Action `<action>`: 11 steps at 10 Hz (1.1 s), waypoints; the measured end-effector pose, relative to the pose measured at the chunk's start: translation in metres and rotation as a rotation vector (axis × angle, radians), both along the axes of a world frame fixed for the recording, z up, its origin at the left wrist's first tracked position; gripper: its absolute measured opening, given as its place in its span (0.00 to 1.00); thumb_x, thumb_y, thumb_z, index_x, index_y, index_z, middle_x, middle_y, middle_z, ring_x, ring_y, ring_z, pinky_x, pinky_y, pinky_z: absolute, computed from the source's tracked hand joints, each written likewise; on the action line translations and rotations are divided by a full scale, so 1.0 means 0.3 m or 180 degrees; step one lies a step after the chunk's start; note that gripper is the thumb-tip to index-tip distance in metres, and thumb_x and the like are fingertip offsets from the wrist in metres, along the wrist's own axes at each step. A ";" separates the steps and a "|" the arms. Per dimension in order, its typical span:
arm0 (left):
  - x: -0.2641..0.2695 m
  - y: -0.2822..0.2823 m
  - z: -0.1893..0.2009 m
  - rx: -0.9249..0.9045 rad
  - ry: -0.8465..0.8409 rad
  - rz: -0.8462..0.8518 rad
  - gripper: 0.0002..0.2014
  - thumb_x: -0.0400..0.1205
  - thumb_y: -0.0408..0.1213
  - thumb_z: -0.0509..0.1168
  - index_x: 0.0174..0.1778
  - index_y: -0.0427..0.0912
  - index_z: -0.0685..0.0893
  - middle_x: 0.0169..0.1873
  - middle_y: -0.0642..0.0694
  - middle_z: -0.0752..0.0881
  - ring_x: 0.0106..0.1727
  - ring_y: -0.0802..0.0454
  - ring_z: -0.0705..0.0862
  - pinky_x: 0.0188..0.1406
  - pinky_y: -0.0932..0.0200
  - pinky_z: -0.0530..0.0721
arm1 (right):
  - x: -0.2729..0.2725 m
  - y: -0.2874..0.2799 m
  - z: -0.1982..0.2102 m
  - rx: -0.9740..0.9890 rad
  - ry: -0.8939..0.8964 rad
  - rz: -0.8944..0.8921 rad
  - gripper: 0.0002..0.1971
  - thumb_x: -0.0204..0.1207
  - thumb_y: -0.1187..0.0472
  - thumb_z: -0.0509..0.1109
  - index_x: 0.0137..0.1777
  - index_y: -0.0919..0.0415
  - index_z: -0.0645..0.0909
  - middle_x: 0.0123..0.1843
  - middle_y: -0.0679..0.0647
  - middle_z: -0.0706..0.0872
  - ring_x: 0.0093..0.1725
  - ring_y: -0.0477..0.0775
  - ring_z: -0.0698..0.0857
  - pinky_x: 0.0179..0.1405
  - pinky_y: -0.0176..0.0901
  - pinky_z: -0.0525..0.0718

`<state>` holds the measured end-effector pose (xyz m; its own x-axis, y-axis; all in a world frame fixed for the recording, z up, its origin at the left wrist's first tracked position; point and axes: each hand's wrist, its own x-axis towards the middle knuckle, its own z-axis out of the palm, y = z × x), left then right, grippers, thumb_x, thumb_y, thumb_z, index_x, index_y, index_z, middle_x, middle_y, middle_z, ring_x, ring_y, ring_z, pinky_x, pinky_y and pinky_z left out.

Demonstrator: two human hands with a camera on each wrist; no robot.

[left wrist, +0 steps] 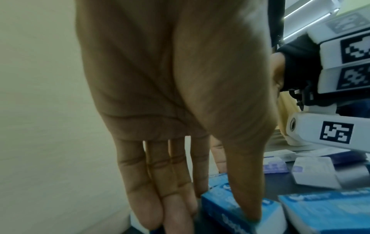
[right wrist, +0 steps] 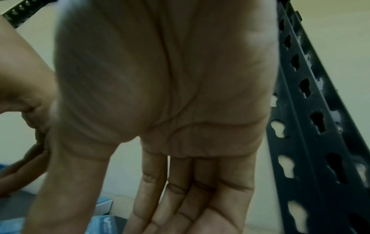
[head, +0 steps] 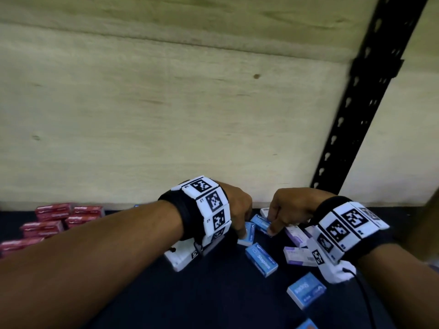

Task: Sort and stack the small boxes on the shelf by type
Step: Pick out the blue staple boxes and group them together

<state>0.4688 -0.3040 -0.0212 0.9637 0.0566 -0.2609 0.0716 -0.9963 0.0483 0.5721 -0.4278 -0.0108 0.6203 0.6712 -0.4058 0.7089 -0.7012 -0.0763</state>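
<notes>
Pale plywood backs the shelf, whose deck is dark; a black slotted upright rises at the right. Red boxes sit already grouped in low stacks at far left. Blue boxes lie loose at centre-right, e.g. one flat blue box and another nearer the front edge; pale lilac boxes lie mixed among them.

Left hand: fingers reach down, thumb tip on the near edge of a tilted blue box, other fingers behind it. Grip narrow, pinching that box. Right hand: fingers point down at another blue box just beside the first; thumb and fingers appear to close on it, but contact is hidden from the wrist view, so I cannot tell if it holds.

Judgement on handling: small printed card cartons, likely staples, so stiff, dense for their size, faces fairly slick. Best taken across the long narrow sides between thumb and fingers, kept level so the end flaps stay closed. Flat faces should stack squarely if edges are aligned
</notes>
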 end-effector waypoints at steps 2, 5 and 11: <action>0.031 0.006 0.026 -0.0377 0.0456 0.0177 0.17 0.75 0.45 0.77 0.54 0.40 0.86 0.43 0.49 0.81 0.42 0.54 0.77 0.39 0.61 0.77 | 0.015 0.007 -0.011 -0.0052 0.0062 -0.0074 0.17 0.64 0.44 0.84 0.49 0.53 0.92 0.33 0.47 0.86 0.36 0.49 0.82 0.41 0.41 0.82; -0.009 -0.013 0.064 -0.0447 0.0240 0.0163 0.25 0.73 0.46 0.78 0.65 0.49 0.82 0.44 0.55 0.82 0.48 0.54 0.80 0.53 0.58 0.81 | -0.008 -0.004 -0.010 0.0129 0.0097 -0.0127 0.19 0.63 0.48 0.85 0.52 0.55 0.90 0.40 0.48 0.90 0.39 0.48 0.84 0.40 0.38 0.83; -0.493 0.142 0.215 -0.0672 0.0261 0.0933 0.10 0.79 0.45 0.73 0.52 0.48 0.82 0.41 0.52 0.93 0.49 0.55 0.90 0.57 0.55 0.82 | -0.288 0.059 0.079 0.0344 0.0153 0.0634 0.09 0.71 0.53 0.79 0.44 0.50 0.80 0.46 0.56 0.93 0.37 0.50 0.84 0.47 0.46 0.85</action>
